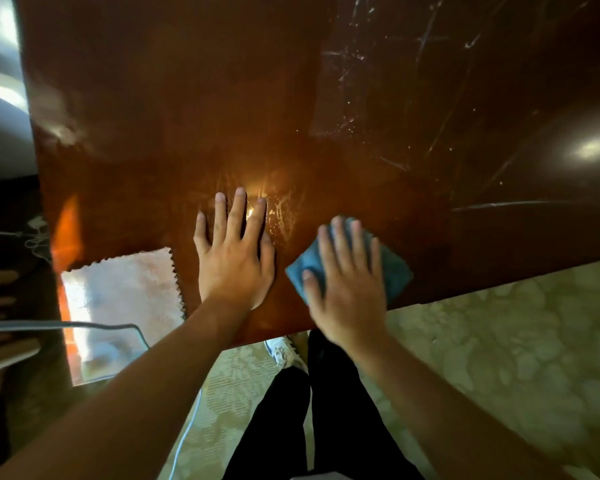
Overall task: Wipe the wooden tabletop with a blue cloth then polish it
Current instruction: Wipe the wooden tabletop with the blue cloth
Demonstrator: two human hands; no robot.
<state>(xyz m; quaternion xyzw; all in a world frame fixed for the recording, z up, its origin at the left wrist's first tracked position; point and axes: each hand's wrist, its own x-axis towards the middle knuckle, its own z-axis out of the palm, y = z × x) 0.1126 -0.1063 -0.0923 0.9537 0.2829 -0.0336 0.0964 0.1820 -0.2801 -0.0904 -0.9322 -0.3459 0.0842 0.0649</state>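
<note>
Pressing blue cloth flat under right hand, fingers straight; unwiped streaked tabletop ahead, rightward

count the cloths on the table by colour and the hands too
blue cloth, under the right hand: 1
pale pinkish-white cloth, lying on the wooden tabletop beside the left hand: 1
hands, both flat with straight fingers: 2
total: 4
</note>
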